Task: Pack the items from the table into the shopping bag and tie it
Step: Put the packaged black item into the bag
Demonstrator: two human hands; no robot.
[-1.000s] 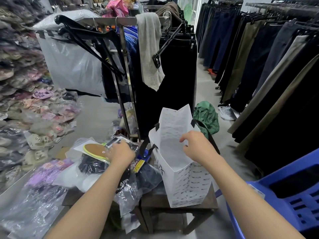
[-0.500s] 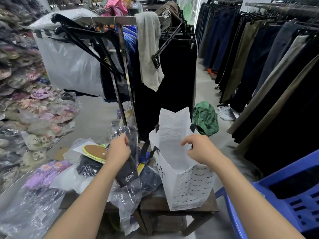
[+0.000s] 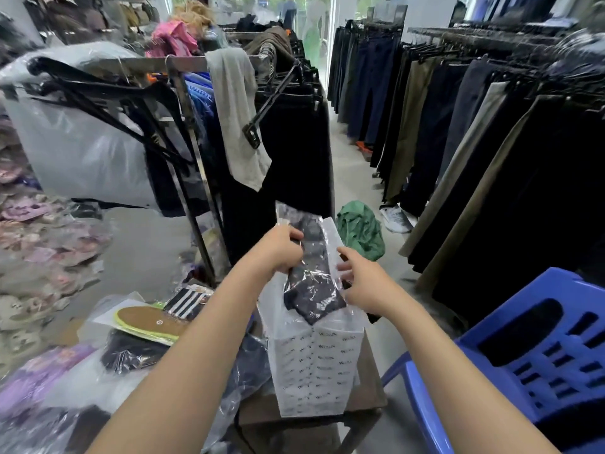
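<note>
A white printed shopping bag [image 3: 314, 365] stands upright on a small wooden table [image 3: 366, 398]. A clear plastic packet of dark socks [image 3: 311, 273] hangs over the bag's mouth, its lower end inside the opening. My left hand [image 3: 281, 249] grips the packet near its top. My right hand [image 3: 361, 283] holds the bag's right rim, fingers touching the packet's edge. On the table to the left lie a packet of brown insoles [image 3: 147, 322], a striped black-and-white packet [image 3: 186, 301] and a dark wrapped garment [image 3: 131, 355].
A blue plastic chair [image 3: 523, 355] stands close on the right. A metal clothes rack [image 3: 183, 152] with black hangers rises behind the table. Trousers [image 3: 458, 142] hang along the right aisle. Bagged slippers [image 3: 39, 250] pile at left. A green cloth [image 3: 360, 234] lies on the floor.
My left hand has lifted the sock packet from the pile on the table and carried it right, over the bag's mouth. My right hand stayed at the bag's rim.
</note>
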